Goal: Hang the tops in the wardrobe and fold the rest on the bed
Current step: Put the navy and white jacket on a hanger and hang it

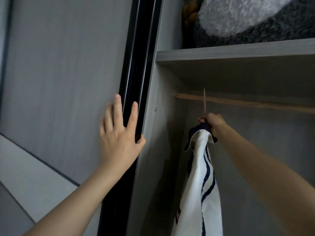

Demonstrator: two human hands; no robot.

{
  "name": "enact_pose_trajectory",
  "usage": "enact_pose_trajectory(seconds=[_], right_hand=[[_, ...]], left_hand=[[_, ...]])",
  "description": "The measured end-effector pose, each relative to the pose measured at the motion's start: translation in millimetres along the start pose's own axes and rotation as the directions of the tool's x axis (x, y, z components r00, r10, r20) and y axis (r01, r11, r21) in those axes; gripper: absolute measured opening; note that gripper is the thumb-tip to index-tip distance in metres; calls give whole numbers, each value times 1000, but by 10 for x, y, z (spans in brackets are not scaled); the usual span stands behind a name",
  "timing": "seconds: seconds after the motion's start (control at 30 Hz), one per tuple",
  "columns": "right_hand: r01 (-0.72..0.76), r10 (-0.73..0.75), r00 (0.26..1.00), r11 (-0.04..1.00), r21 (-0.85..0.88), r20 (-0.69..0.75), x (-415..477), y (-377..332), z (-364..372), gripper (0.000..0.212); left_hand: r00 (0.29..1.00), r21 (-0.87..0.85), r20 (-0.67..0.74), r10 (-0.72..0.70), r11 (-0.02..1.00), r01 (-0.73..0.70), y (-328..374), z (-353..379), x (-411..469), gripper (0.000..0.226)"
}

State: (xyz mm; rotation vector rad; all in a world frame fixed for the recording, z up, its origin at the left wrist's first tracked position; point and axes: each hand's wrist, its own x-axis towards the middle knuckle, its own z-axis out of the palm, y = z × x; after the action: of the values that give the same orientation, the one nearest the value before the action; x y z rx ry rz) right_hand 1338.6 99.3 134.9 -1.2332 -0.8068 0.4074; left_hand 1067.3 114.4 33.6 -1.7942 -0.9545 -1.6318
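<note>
Head view: one view only, looking up into an open wardrobe.
Landmark: wooden rail [247, 102], running across the wardrobe under the shelf [238, 51], slightly blurred.
Top [196, 193]: white cloth with navy stripes, hanging below the rail towards its left end. Its long axis is close to vertical, leaning a little leftward as it drops. The navy collar end points up at the rail and the lower end runs out of the bottom of the picture. The stripes follow the length.
Hanger hook [204, 101]: thin, pink and upright, crossing in front of the rail with its tip just above the rail's top edge. I cannot tell whether it is over the rail.
Right hand [213, 124]: just below the rail, a tight fist round the foot of the hanger hook, with the top's collar bunched directly under it.
Left hand [119, 133]: left of the rail and slightly lower, fingers straight and spread. The palm lies flat on the grey door [59, 82], the index finger lies across the black door edge [136, 65], and the thumb is bent at that edge.
Side panel [158, 133]: grey, between the black door edge and the rail's left end, with a small screw [155, 109] in it.
Plush thing [247, 19]: grey and white and fluffy, above the rail, resting on the shelf.
</note>
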Motion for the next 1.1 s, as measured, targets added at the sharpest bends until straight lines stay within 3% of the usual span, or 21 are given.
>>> enact_pose_trajectory(seconds=[0.1, 0.37, 0.67, 0.73, 0.9, 1.1], right_hand=[[-47, 49, 997, 998, -43, 64, 267, 216, 307, 26], [0, 17, 995, 985, -173, 97, 349, 402, 656, 29], [30, 24, 988, 941, -338, 154, 328, 312, 909, 15], [22, 43, 984, 934, -357, 172, 290, 300, 887, 12], [58, 54, 972, 887, -459, 228, 249, 299, 652, 31], [142, -23, 973, 845, -516, 231, 30, 239, 102, 41]], left_hand=[[1000, 35, -26, -7, 999, 8, -60, 112, 50, 90], [999, 36, -35, -4, 999, 6, -31, 92, -2, 82], [998, 54, -69, -2, 999, 6, -18, 113, -11, 82], [998, 61, -67, -2, 998, 6, -12, 111, -12, 83], [998, 88, -56, -8, 996, 13, 1, 92, -4, 87], [1000, 88, -1, -31, 996, 31, -16, 65, -8, 88]])
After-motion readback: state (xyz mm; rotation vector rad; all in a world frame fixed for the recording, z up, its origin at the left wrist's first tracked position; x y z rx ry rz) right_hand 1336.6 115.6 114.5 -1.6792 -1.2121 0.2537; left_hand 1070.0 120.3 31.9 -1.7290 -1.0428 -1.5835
